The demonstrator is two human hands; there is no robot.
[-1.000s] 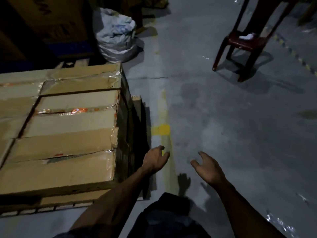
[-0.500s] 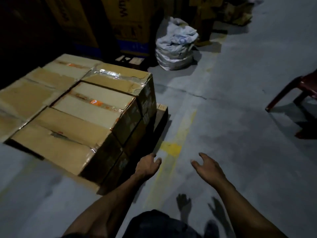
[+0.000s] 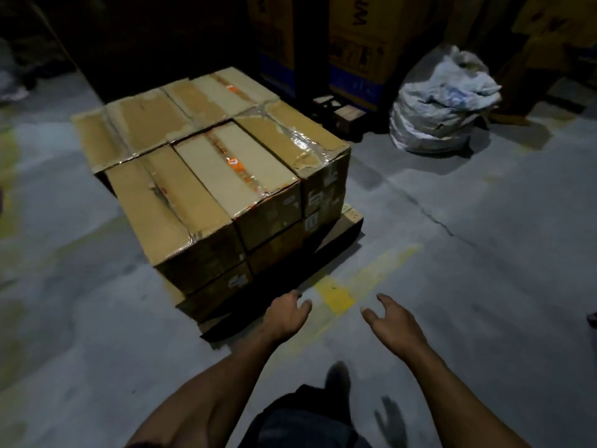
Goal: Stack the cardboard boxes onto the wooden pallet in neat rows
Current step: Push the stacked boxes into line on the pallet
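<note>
Cardboard boxes (image 3: 219, 176), labels illegible

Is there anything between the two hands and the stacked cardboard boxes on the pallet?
Nothing visible. Both the left hand and the right hand are empty, held over bare floor beside the cardboard boxes on the wooden pallet.

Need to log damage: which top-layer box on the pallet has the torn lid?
The front-left box, nearest the left hand. A ragged tear runs along its centre seam; the middle box beside it shows an intact orange-taped seam.
</note>
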